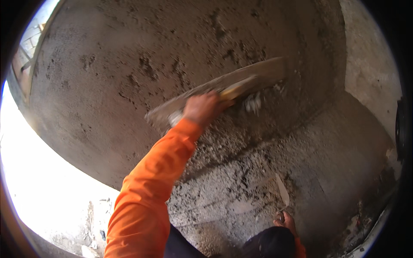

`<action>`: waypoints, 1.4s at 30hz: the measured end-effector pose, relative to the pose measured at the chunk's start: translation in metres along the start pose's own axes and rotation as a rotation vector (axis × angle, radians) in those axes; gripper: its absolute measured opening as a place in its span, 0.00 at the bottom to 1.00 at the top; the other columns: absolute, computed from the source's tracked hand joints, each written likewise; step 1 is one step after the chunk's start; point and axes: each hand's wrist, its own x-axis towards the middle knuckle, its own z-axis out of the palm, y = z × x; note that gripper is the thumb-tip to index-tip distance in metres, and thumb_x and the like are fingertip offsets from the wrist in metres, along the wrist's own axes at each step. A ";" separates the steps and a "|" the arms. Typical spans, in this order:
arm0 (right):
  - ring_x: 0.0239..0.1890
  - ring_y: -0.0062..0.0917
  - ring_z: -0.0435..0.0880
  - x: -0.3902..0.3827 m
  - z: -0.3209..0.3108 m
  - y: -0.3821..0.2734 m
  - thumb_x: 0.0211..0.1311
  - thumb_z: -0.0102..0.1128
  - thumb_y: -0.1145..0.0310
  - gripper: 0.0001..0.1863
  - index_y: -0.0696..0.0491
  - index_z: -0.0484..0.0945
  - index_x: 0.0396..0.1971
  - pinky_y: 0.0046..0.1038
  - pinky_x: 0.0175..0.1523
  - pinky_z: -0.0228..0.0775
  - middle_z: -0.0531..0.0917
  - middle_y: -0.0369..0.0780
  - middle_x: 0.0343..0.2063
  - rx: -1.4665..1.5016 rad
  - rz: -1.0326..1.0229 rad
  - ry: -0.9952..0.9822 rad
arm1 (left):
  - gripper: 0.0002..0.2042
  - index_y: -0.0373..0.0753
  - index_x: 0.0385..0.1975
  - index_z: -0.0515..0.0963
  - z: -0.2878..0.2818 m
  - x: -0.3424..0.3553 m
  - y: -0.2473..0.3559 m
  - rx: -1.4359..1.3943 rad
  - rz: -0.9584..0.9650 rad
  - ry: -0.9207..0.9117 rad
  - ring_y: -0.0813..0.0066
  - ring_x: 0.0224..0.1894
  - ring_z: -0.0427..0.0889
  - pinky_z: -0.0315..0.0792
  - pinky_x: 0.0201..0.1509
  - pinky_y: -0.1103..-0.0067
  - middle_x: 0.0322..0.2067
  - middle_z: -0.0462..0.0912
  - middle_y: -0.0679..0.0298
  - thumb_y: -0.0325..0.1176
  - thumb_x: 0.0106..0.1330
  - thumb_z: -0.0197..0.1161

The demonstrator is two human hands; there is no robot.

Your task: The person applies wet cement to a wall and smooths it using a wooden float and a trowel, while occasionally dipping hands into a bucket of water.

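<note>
My left hand, in an orange sleeve, grips the handle of a long plastering float. The float lies slanted against the wet grey mortar wall, its right end higher than its left. Some blur runs over the hand and float. Low on the right, my right hand is closed round the handle of a pointed trowel. The trowel's blade points up and away, over the mortar-strewn floor. Rough pits and lumps mark the mortar above and below the float.
Crumbled mortar lies along the foot of the wall. A bare concrete wall stands at the right, with a dark round-edged object by it. Bright light washes out the ground at the left. My dark-clothed knee shows below.
</note>
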 end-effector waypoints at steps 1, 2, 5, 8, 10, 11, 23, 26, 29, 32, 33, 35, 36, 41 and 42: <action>0.23 0.30 0.69 -0.008 -0.003 0.017 0.44 0.58 0.65 0.15 0.61 0.67 0.25 0.32 0.32 0.63 0.72 0.47 0.20 -0.052 -0.016 0.041 | 0.29 0.37 0.43 0.70 0.004 -0.028 -0.015 -0.029 -0.152 -0.133 0.59 0.26 0.82 0.76 0.26 0.68 0.24 0.81 0.53 0.62 0.60 0.49; 0.24 0.30 0.71 -0.015 -0.008 0.040 0.44 0.58 0.65 0.15 0.61 0.68 0.26 0.32 0.32 0.64 0.73 0.47 0.21 -0.106 -0.044 0.089 | 0.28 0.41 0.49 0.65 0.006 -0.049 -0.036 -0.027 -0.253 -0.232 0.64 0.24 0.82 0.75 0.20 0.73 0.25 0.80 0.55 0.59 0.61 0.50; 0.28 0.33 0.76 -0.037 -0.020 0.086 0.44 0.59 0.63 0.17 0.61 0.70 0.29 0.32 0.35 0.66 0.76 0.48 0.25 -0.147 0.024 0.156 | 0.23 0.43 0.42 0.72 -0.006 -0.083 -0.126 0.257 -0.043 0.015 0.67 0.19 0.79 0.73 0.18 0.72 0.24 0.77 0.58 0.57 0.60 0.54; 0.29 0.35 0.77 -0.043 -0.028 0.078 0.45 0.60 0.61 0.19 0.60 0.70 0.32 0.33 0.36 0.68 0.77 0.49 0.26 -0.172 0.079 0.146 | 0.25 0.38 0.25 0.77 -0.072 -0.023 -0.098 0.029 -0.037 0.305 0.67 0.17 0.78 0.71 0.19 0.71 0.16 0.77 0.58 0.58 0.60 0.53; 0.30 0.36 0.77 -0.037 -0.028 0.061 0.47 0.60 0.60 0.20 0.60 0.70 0.33 0.33 0.37 0.68 0.77 0.49 0.27 -0.143 0.047 0.078 | 0.23 0.38 0.21 0.77 -0.097 0.025 -0.041 -0.021 -0.093 0.240 0.65 0.18 0.79 0.72 0.20 0.71 0.16 0.78 0.58 0.55 0.61 0.54; 0.30 0.36 0.77 -0.031 -0.026 0.053 0.48 0.60 0.59 0.20 0.61 0.70 0.34 0.34 0.37 0.68 0.77 0.49 0.27 -0.109 0.013 0.045 | 0.24 0.38 0.20 0.78 -0.101 0.042 -0.007 -0.061 -0.120 0.182 0.64 0.19 0.80 0.73 0.22 0.71 0.17 0.79 0.58 0.55 0.61 0.54; 0.38 0.51 0.76 -0.025 -0.020 0.113 0.50 0.55 0.46 0.31 0.62 0.71 0.39 0.40 0.40 0.67 0.77 0.53 0.31 -0.162 -0.041 0.080 | 0.29 0.40 0.44 0.71 0.008 -0.077 -0.105 0.246 -0.125 -0.015 0.58 0.19 0.80 0.73 0.22 0.68 0.20 0.81 0.56 0.62 0.58 0.52; 0.40 0.51 0.75 -0.037 -0.031 0.106 0.49 0.55 0.44 0.32 0.61 0.71 0.38 0.41 0.41 0.67 0.77 0.54 0.31 -0.133 0.029 0.057 | 0.24 0.37 0.28 0.78 -0.078 0.008 -0.105 0.088 0.008 0.288 0.62 0.14 0.77 0.70 0.19 0.68 0.17 0.78 0.55 0.56 0.60 0.54; 0.39 0.50 0.76 -0.033 -0.029 0.090 0.48 0.57 0.47 0.29 0.61 0.70 0.35 0.41 0.41 0.67 0.77 0.54 0.31 -0.103 0.072 0.018 | 0.25 0.34 0.24 0.78 -0.173 0.134 -0.049 0.146 0.020 0.442 0.66 0.20 0.78 0.72 0.25 0.70 0.18 0.78 0.51 0.54 0.64 0.51; 0.37 0.49 0.76 -0.032 -0.016 0.077 0.50 0.57 0.53 0.23 0.60 0.69 0.32 0.40 0.40 0.67 0.77 0.53 0.30 -0.032 0.009 0.058 | 0.30 0.33 0.36 0.79 -0.192 0.184 0.079 -0.121 -0.152 0.322 0.59 0.32 0.82 0.75 0.39 0.69 0.28 0.82 0.52 0.60 0.59 0.51; 0.37 0.49 0.76 -0.027 -0.012 0.078 0.51 0.57 0.55 0.21 0.60 0.69 0.31 0.40 0.40 0.67 0.76 0.53 0.30 -0.008 -0.039 0.068 | 0.30 0.33 0.38 0.78 -0.176 0.202 0.097 0.015 -0.061 0.337 0.58 0.34 0.82 0.75 0.41 0.69 0.30 0.82 0.51 0.60 0.59 0.51; 0.35 0.48 0.77 -0.023 -0.004 0.075 0.52 0.58 0.59 0.18 0.59 0.68 0.31 0.39 0.39 0.67 0.76 0.53 0.29 -0.001 -0.078 0.094 | 0.30 0.34 0.42 0.77 -0.129 0.210 0.138 0.109 0.070 0.212 0.58 0.41 0.81 0.74 0.46 0.68 0.37 0.81 0.51 0.59 0.58 0.53; 0.35 0.47 0.77 -0.024 -0.006 0.069 0.52 0.58 0.61 0.17 0.59 0.68 0.32 0.38 0.39 0.67 0.76 0.52 0.29 -0.019 -0.067 0.105 | 0.30 0.35 0.45 0.76 -0.102 0.184 0.160 0.068 0.107 0.066 0.58 0.46 0.79 0.73 0.48 0.66 0.42 0.79 0.51 0.59 0.57 0.55; 0.34 0.43 0.78 -0.063 -0.037 0.042 0.53 0.58 0.64 0.16 0.59 0.69 0.35 0.37 0.38 0.67 0.77 0.50 0.28 0.030 -0.010 0.168 | 0.31 0.43 0.44 0.76 0.040 0.057 0.110 0.261 0.192 -0.324 0.68 0.37 0.83 0.76 0.41 0.71 0.37 0.82 0.61 0.64 0.62 0.39; 0.34 0.43 0.78 -0.073 -0.046 0.040 0.53 0.57 0.64 0.16 0.59 0.69 0.36 0.36 0.38 0.68 0.77 0.50 0.28 0.024 0.032 0.180 | 0.32 0.43 0.45 0.75 0.032 0.035 0.094 0.219 0.070 -0.420 0.68 0.37 0.82 0.77 0.38 0.74 0.36 0.82 0.59 0.67 0.60 0.41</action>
